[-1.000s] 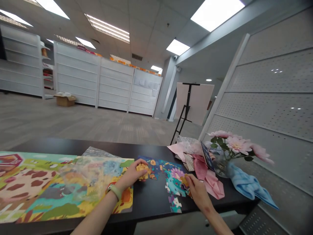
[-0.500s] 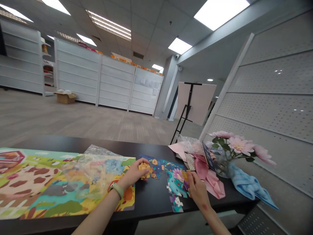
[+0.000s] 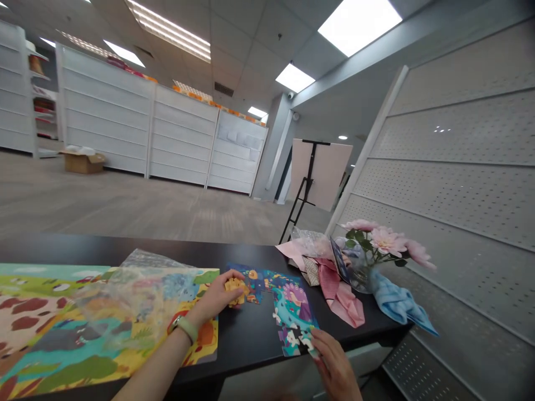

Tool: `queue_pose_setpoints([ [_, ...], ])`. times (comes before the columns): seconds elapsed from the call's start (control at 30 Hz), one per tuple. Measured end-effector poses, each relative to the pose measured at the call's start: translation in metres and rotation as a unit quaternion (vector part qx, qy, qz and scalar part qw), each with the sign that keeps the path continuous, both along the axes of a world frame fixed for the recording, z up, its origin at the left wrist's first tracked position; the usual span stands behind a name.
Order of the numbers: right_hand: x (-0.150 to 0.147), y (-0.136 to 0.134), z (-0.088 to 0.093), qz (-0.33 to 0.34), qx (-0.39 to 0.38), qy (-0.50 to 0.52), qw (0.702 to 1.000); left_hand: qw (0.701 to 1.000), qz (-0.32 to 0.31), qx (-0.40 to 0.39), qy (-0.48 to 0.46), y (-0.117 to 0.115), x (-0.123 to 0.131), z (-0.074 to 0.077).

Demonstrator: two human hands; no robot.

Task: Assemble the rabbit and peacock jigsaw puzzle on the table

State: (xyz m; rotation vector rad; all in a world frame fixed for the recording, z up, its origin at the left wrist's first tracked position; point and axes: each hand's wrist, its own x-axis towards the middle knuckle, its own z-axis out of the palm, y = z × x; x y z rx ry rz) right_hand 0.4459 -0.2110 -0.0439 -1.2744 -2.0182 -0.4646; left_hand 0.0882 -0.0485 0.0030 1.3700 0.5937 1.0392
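Fingers [image 3: 229, 280] of the left hand [image 3: 211, 298] curled closed over yellow puzzle pieces [image 3: 234, 291], resting on the black table [image 3: 251, 340] just beside the assembled puzzle [image 3: 288, 312]. Pieces looked like light, stiff card, best taken by the edges. Right hand [image 3: 334, 370] at the puzzle's lower edge, partly cut off by the frame; whether its fingers pinched anything, hidden.
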Motion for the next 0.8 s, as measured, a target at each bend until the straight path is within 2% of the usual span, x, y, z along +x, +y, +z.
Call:
queue_pose_setpoints([
  [0.07,0.001,-0.006,0.001,0.007,-0.005,-0.049,0.999,1.0,0.001,0.001,-0.001,0.0,0.0,-0.001],
  [0.17,0.003,-0.01,0.006,0.008,-0.018,-0.069,0.997,1.0,0.003,0.002,-0.002,0.001,0.001,-0.002],
  [0.33,0.014,-0.007,0.01,0.024,-0.032,-0.03,0.999,1.0,0.008,0.004,0.004,-0.002,-0.001,0.002],
  [0.47,0.016,-0.003,0.014,0.008,-0.048,0.015,0.999,1.0,0.008,0.003,0.008,-0.003,-0.002,0.003],
  [0.57,0.007,-0.003,0.029,0.004,-0.111,0.033,0.993,1.0,0.007,0.002,0.009,-0.003,-0.001,0.002],
  [0.7,-0.009,0.0,0.06,-0.036,-0.225,0.073,0.971,1.0,0.001,0.003,0.008,-0.002,0.0,0.0],
  [0.8,-0.01,0.006,0.08,-0.038,-0.269,0.071,0.96,1.0,0.001,0.005,0.01,-0.002,-0.001,0.001],
])
